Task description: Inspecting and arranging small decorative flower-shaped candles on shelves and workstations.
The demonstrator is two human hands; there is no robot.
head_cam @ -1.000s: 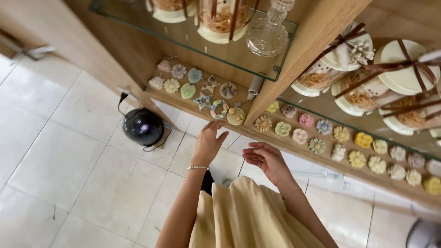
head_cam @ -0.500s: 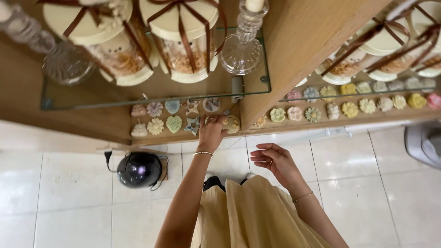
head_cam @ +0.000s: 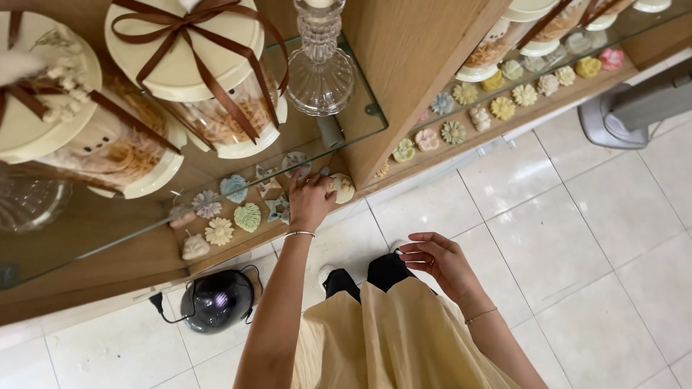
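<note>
My left hand (head_cam: 310, 199) reaches onto the bottom wooden shelf (head_cam: 238, 241) and rests on small pastel moulded pieces, its fingers touching a round cream piece (head_cam: 342, 187). Whether the fingers grip one I cannot tell. A blue star-shaped piece (head_cam: 277, 209), a green leaf piece (head_cam: 247, 217) and a cream flower piece (head_cam: 218, 231) lie just left of that hand. My right hand (head_cam: 440, 263) hovers open above the tiled floor, over my pale yellow skirt, holding nothing.
A glass shelf (head_cam: 360, 126) above carries cream lidded jars with brown ribbons (head_cam: 209, 72) and a clear glass candlestick (head_cam: 321, 68). More pastel pieces (head_cam: 497, 108) line the right compartment. A black round device with a cord (head_cam: 216, 299) sits on the floor, and a grey appliance base (head_cam: 623, 115) stands at right.
My left hand has pushed further onto the shelf among the pieces. My right hand stayed open in front of me. The view swung left and down along the shelves.
</note>
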